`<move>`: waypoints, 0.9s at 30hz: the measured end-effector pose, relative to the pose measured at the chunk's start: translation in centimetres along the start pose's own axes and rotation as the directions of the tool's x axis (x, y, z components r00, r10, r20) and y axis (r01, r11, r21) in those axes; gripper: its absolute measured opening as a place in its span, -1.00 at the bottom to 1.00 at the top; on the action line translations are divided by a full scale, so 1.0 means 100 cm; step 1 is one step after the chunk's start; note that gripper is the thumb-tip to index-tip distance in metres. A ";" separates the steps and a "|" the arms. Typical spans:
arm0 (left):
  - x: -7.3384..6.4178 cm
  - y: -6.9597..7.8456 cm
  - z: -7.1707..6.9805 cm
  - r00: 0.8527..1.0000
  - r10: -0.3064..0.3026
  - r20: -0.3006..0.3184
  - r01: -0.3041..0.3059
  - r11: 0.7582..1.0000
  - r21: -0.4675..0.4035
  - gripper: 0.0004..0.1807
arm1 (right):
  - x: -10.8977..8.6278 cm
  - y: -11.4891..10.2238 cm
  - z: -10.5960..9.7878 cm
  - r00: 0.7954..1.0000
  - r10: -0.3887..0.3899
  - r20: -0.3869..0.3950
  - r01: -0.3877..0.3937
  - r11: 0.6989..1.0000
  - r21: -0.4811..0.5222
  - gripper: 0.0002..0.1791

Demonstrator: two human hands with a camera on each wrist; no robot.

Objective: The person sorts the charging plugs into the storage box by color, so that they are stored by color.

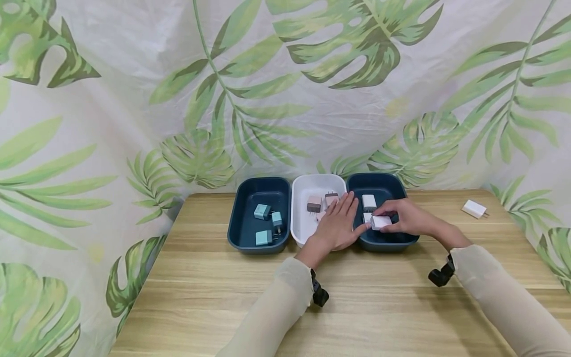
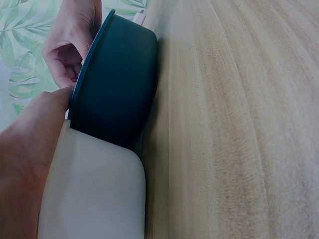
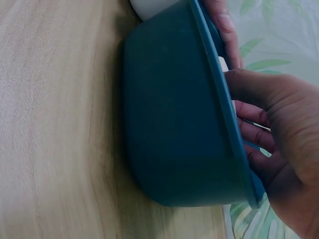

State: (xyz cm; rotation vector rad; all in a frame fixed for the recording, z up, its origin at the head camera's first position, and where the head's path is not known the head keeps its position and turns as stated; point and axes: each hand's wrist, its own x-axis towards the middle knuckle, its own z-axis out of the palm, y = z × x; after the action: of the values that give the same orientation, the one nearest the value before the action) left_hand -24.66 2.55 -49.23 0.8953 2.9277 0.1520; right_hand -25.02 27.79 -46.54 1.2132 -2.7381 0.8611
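My right hand [image 1: 408,218] pinches a white plug-in charger [image 1: 381,222] between thumb and fingers over the right dark blue bin [image 1: 388,246]. Inside that bin, another white charger [image 1: 369,202] lies behind the held one, and part of a further one shows beside it. My left hand [image 1: 335,227] lies with straight fingers across the white bin [image 1: 303,193] and its edge against the blue bin, its thumb reaching toward the held charger. Pink-and-brown chargers [image 1: 314,204] sit in the white bin, partly hidden by that hand. The right wrist view shows my right thumb over the blue bin's rim [image 3: 219,94].
A second dark blue bin [image 1: 243,218] on the left holds several mint-green chargers [image 1: 263,238]. One white charger [image 1: 475,208] lies on the wooden table [image 1: 214,297] at the far right. Behind the table hangs a leaf-patterned cloth [image 1: 267,124].
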 end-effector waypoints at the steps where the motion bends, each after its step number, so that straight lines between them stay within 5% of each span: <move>1: 0.000 0.000 0.000 1.000 0.000 0.002 0.000 1.000 -0.001 -0.05 | 0.000 0.000 0.001 1.000 0.005 0.004 -0.005 1.000 0.002 -0.63; 27: -0.002 0.002 -0.001 1.000 -0.001 -0.013 0.001 1.000 0.012 -0.15 | -0.002 0.003 0.005 0.999 0.049 0.012 -0.050 0.996 0.076 -0.63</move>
State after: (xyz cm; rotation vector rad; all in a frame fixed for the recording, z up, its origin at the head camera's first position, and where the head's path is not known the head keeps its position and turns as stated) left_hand -24.43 2.58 -49.13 0.8973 2.9440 0.1406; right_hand -25.00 27.83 -47.16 1.1691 -2.7789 0.9750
